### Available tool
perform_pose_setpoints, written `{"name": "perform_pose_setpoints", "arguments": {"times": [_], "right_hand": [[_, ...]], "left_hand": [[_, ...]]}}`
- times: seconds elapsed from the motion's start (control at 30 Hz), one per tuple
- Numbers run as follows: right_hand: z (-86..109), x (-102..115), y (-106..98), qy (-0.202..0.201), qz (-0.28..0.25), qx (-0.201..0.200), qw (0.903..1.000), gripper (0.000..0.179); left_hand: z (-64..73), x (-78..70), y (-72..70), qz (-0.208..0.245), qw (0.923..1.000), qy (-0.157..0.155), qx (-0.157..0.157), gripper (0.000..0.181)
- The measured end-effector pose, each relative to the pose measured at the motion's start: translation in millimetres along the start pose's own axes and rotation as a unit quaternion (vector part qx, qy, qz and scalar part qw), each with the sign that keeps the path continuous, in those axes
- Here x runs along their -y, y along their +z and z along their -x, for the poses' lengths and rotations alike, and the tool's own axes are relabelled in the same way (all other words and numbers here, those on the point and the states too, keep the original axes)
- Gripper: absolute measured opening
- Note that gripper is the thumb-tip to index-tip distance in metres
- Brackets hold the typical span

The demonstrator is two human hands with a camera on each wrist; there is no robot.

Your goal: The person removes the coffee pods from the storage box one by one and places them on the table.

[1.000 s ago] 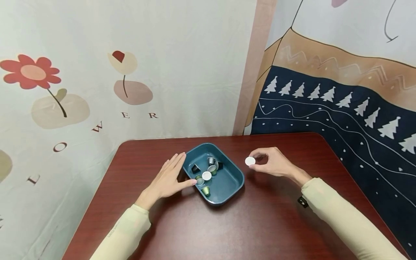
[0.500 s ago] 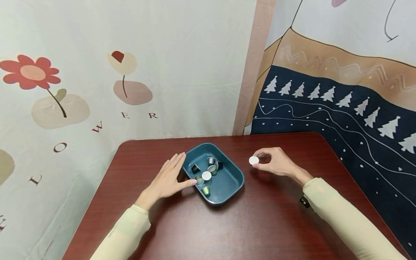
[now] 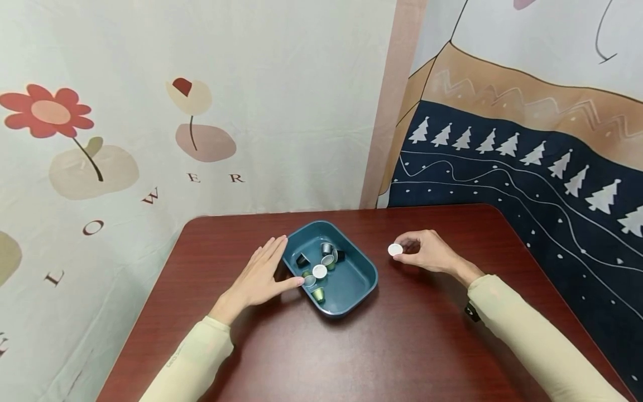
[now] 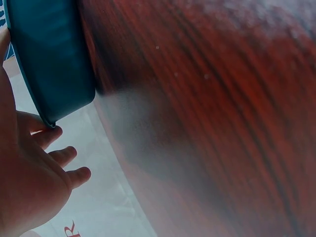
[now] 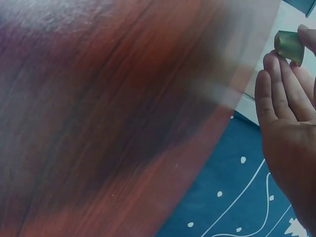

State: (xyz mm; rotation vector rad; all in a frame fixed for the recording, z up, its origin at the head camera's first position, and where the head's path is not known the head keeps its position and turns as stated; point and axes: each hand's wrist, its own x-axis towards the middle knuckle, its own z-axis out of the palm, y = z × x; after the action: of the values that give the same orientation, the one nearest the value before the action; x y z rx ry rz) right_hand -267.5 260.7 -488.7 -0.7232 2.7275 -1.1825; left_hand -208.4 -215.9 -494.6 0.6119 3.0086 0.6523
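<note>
To the right of the blue tray (image 3: 348, 290), my right hand (image 3: 426, 251) pinches a coffee capsule (image 3: 395, 249) between thumb and fingers, white lid toward the head camera. In the right wrist view its body (image 5: 290, 45) is green, and the other fingers stretch out below. With straight, spread fingers, my left hand (image 3: 256, 279) rests on the tray's left side, thumb by the near rim. Several more capsules lie in the tray: a white-lidded one (image 3: 319, 272), a green one (image 3: 318, 295), a dark one (image 3: 302, 261) and a silver one (image 3: 326, 249) among them.
Both hands work above a reddish-brown wooden table (image 3: 382, 346). Behind it hangs a pale curtain (image 3: 301, 111) with flower prints. A navy cloth (image 3: 452, 178) with white trees hangs at the right.
My right hand has shifted slightly to the right with the capsule, whose lid has tilted a little. The left hand and the tray stay where they were.
</note>
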Motion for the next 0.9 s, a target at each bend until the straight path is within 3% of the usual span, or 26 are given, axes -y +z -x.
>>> {"name": "perform_pose_setpoints", "arguments": {"times": [0.53,0.9], "right_hand": [[-2.3,-12.8,2.9,0.012,0.007,0.033,0.9994,0.027],[-1.4,-15.9,5.9,0.008,0.021,0.030,0.9993,0.030]], "left_hand": [[-1.4,-1.0,-2.3,-0.002,1.0000,0.000,0.004,0.117],[-0.9,-2.1,-3.3,0.002,1.0000,-0.003,0.006,0.118]]}}
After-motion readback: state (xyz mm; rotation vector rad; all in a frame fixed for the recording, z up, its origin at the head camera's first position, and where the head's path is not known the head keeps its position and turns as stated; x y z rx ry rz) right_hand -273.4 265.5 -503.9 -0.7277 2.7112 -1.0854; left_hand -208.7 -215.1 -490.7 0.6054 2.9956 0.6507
